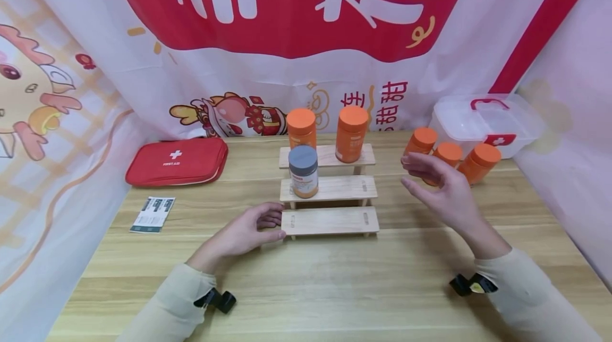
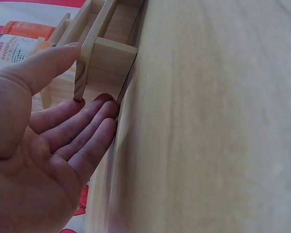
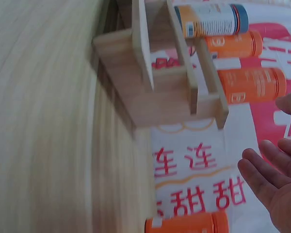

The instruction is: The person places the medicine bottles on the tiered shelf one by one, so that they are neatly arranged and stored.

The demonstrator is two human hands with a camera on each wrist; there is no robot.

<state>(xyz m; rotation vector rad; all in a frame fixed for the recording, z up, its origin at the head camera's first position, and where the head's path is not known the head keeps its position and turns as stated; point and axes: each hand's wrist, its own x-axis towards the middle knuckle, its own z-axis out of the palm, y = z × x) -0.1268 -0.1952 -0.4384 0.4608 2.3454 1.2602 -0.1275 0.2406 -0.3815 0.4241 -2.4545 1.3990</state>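
Three of the six bottles in view stand on the stepped wooden rack (image 1: 330, 221): two orange bottles (image 1: 352, 135) on the top step, one grey-lidded bottle (image 1: 304, 172) on the middle. That looks about half done; three loose bottles (image 1: 479, 164) remain on the table (image 1: 330, 289) at right. The left hand (image 1: 248, 230) holds the bottom step's left end between thumb and fingers; the right hand (image 1: 444, 193), thumb and fingers apart, hangs near the loose bottles, holding nothing. The grey-lidded bottle's label seems to begin "ImmPow"; the orange labels are too blurred. Beyond, the red pouch (image 1: 177, 162) reads "FIRST AID", the plastic box (image 1: 464, 119) bears a white cross, the card (image 1: 153, 214) is illegible, and the wall cloth (image 3: 203, 174) shows "连连" and "甜甜".
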